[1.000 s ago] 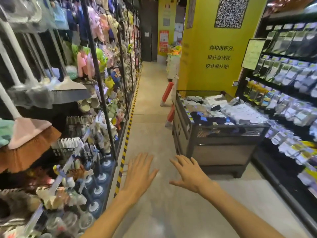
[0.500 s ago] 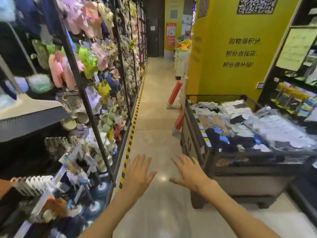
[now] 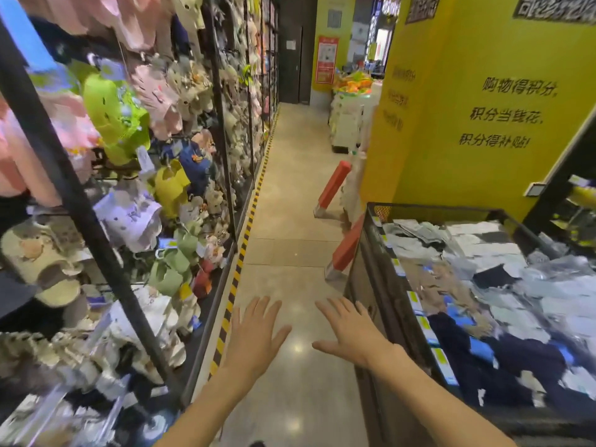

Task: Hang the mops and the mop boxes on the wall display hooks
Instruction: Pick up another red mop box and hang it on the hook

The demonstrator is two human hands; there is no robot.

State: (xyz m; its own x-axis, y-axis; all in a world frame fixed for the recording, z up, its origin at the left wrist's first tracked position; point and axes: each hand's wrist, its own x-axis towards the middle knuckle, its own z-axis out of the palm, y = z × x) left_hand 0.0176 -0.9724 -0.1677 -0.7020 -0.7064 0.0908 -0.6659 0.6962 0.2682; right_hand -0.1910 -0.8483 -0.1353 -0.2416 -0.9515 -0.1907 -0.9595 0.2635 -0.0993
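My left hand and my right hand are stretched out in front of me, palms down, fingers spread, holding nothing, above the aisle floor. No mop or mop box shows in the head view. On my left runs a wall display with black uprights, hung with slippers and soft goods in pink, green, yellow and beige.
A black mesh bin of packaged socks stands close on my right. Red-and-white boxes lean on the floor by a yellow pillar. Yellow-black tape edges the left display. The aisle runs ahead to a dark door.
I have walked forward along the aisle. The brooms and brushes on the left have slid out of view behind me, the sock bin has come nearer. Both hands stay spread and empty.
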